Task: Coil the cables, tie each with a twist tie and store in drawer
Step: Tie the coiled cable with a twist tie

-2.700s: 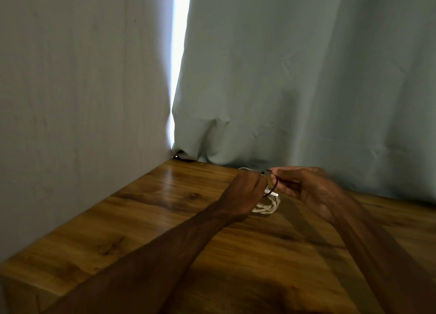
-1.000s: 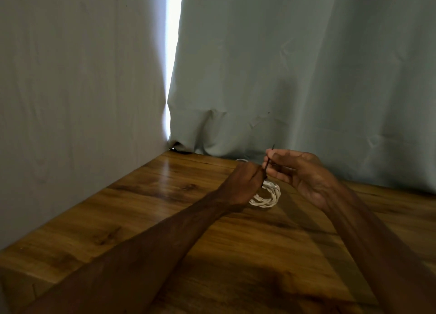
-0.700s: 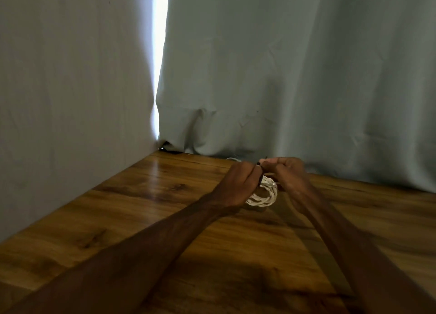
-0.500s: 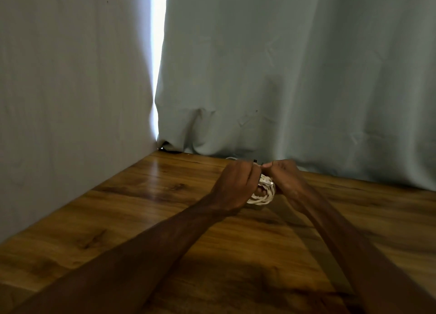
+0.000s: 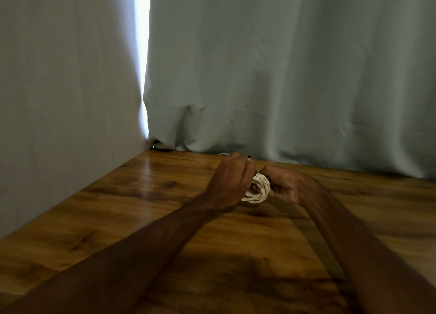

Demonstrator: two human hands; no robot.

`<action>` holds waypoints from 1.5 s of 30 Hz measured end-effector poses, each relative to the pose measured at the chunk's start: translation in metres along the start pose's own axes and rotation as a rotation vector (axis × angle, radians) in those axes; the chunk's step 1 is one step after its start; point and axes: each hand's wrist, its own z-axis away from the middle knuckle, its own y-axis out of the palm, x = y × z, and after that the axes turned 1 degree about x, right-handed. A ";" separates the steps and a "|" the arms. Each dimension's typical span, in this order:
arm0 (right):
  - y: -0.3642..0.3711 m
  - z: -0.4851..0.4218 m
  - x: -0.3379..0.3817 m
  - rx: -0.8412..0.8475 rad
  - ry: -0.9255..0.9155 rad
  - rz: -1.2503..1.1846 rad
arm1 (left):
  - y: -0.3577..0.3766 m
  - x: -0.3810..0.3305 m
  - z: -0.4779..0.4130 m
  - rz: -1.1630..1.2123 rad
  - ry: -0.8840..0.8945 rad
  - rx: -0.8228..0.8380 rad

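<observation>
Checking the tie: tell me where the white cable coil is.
Head view, just right of centre: the white cable coil is held between the left hand and right hand.

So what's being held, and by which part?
The white cable coil, between both hands: the left hand grips its left side, the right hand its right side. A twist tie end pokes out above the left hand.

Head-worn, forward-down, close over table (image 5: 132, 209).
</observation>
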 end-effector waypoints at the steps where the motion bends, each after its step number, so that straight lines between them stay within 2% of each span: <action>1: 0.000 -0.002 -0.002 0.010 0.010 0.001 | 0.003 0.001 0.002 0.001 0.039 -0.031; 3: 0.002 -0.005 -0.005 0.014 -0.004 -0.002 | 0.011 0.004 0.007 0.018 0.071 -0.016; 5: 0.007 0.000 -0.005 -0.016 -0.108 0.000 | 0.014 0.011 0.009 0.149 -0.090 0.031; 6: 0.009 0.004 -0.004 -0.049 -0.203 0.024 | 0.014 0.013 0.009 0.258 -0.256 0.080; 8: 0.012 0.012 0.001 -0.180 -0.460 0.189 | 0.010 0.017 0.007 0.271 -0.452 0.112; 9: 0.014 0.015 0.004 -0.243 -0.593 0.261 | 0.006 0.020 0.004 0.132 -0.457 0.129; 10: 0.016 0.019 0.007 -0.268 -0.707 0.289 | -0.001 0.021 0.001 0.111 -0.509 0.188; 11: 0.018 0.023 0.011 -0.255 -0.802 0.287 | -0.001 0.026 -0.003 0.043 -0.486 0.180; 12: 0.022 0.025 0.013 -0.230 -0.905 0.327 | -0.003 0.032 -0.003 0.088 -0.588 0.156; 14: 0.031 0.028 0.011 -0.186 -1.138 0.603 | 0.000 0.042 -0.001 0.244 -0.766 0.231; 16: 0.036 0.022 0.005 -0.182 -1.267 0.837 | 0.000 0.046 -0.001 0.394 -0.864 0.182; 20: 0.028 0.016 0.001 -0.199 -1.242 1.024 | -0.004 0.048 -0.005 0.424 -0.982 0.223; 26: 0.038 0.016 -0.003 -0.205 -1.342 1.193 | -0.013 0.041 -0.008 0.271 -0.790 0.478; 29: 0.037 0.014 -0.003 -0.209 -1.394 1.163 | -0.015 0.042 -0.009 0.282 -0.741 0.530; 31: 0.032 0.010 -0.004 -0.172 -1.386 1.028 | -0.015 0.041 -0.010 0.334 -0.738 0.536; 34: 0.024 0.004 -0.005 -0.171 -1.246 0.750 | -0.017 0.037 -0.008 0.498 -0.799 0.459; 37: 0.021 0.003 -0.005 -0.197 -1.123 0.651 | -0.012 0.032 -0.006 0.704 -0.962 0.269; 40: 0.023 0.005 -0.006 -0.199 -1.075 0.597 | -0.010 0.022 -0.004 0.674 -0.971 0.143; 45: 0.032 0.013 -0.004 -0.224 -0.951 0.409 | -0.011 0.020 -0.008 0.629 -0.959 0.040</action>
